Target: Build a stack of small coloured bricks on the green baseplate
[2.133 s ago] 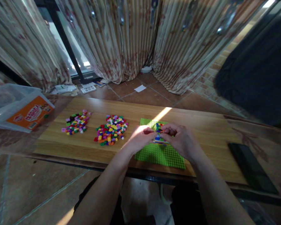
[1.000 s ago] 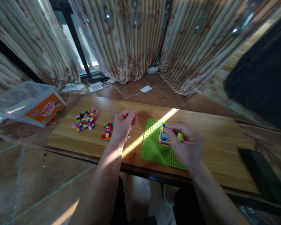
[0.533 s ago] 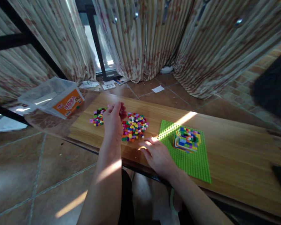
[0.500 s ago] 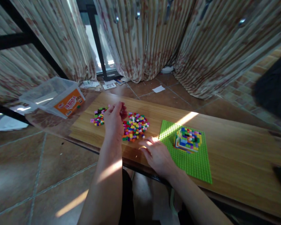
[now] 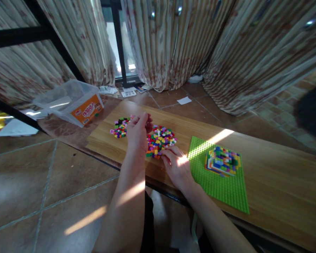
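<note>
Striped floral curtains (image 5: 171,45) across the back, window (image 5: 129,52) w/ dark frame (image 5: 120,45) showing thru gap, upper L-ctr. Brown tile flr (image 5: 18,182), lt grout, white paper (image 5: 184,101) nr hem. Wood-top table (image 5: 274,168), sun streak (image 5: 222,135) on far edge. Dark shape (image 5: 312,109) far R too blurry to ID.

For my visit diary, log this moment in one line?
left hand: curled by larger brick pile, contents unclear | right hand: at that pile's near edge | brick build: on green baseplate

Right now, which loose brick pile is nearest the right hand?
The larger pile, between the smaller pile and the green baseplate: the right hand is at its near edge. The smaller pile lies farther left, past the left hand.
</note>
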A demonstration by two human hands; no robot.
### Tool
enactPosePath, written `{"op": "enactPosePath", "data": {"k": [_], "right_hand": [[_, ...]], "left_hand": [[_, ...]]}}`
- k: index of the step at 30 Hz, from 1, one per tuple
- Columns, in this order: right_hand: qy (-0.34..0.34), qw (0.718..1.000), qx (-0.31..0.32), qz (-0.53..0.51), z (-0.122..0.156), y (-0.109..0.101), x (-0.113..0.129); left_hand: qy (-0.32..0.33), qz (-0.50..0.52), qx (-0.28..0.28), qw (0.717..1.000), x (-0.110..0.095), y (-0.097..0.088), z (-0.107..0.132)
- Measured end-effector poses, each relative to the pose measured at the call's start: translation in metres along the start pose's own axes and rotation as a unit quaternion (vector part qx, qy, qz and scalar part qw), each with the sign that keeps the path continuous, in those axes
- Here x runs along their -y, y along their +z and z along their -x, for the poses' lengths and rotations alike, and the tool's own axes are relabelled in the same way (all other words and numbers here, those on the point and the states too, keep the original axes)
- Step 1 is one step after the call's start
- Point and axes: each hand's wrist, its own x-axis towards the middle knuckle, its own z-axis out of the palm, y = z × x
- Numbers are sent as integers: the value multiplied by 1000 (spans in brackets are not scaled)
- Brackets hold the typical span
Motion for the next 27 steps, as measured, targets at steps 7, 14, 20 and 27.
{"op": "enactPosePath", "data": {"k": [7, 14, 20, 27], "right_hand": [[8, 1000, 11, 0, -3, 7, 3], [22, 999, -4, -49, -4, -17, 12], [35, 999, -33, -20, -2, -82, 7], [74, 993, -80, 43, 17, -162, -43]], "left_hand": [[-13, -4, 3, 1000, -1, -1, 0], [-36, -65, 45, 996, -1, -3, -1], [-99, -168, 223, 955, 6, 6, 12], [-107, -236, 335, 906, 39, 34, 39]]}}
